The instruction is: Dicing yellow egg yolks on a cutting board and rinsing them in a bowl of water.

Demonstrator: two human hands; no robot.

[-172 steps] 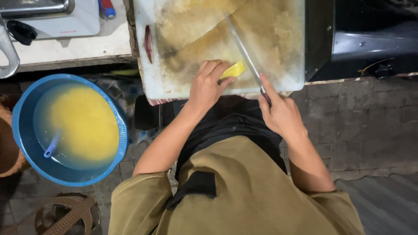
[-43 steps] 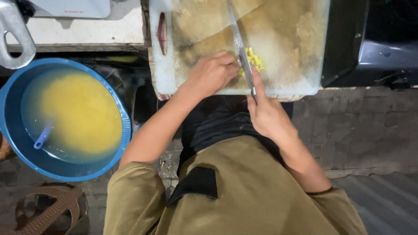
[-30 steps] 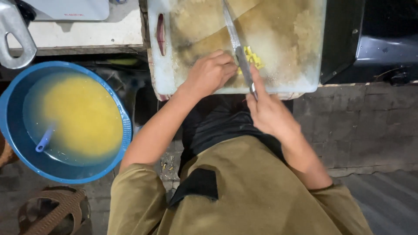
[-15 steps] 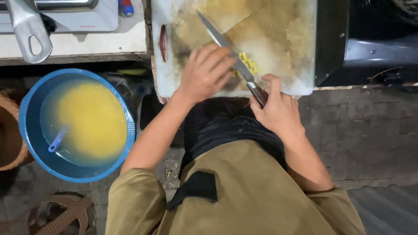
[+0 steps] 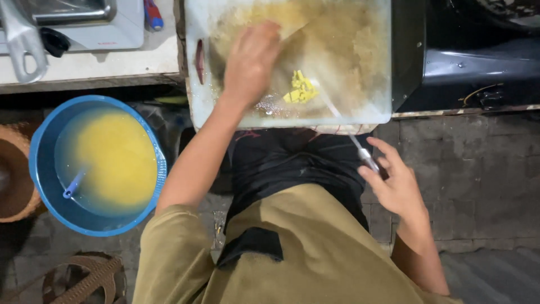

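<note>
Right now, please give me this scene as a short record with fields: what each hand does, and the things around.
left hand: flat on the cutting board, left of the food
right hand: off the board's near edge, gripping a knife; blade blurred, over the board
food: yellow cut pieces near the board's middle
board surface: stained yellow-brown, wet
basin: blue basin of yellow liquid on the floor, to the person's left

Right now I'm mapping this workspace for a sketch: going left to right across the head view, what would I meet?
Brown basket → blue basin of yellow liquid → left hand on the cutting board → yellow cut pieces → right hand holding the knife → dark metal surface.
</note>
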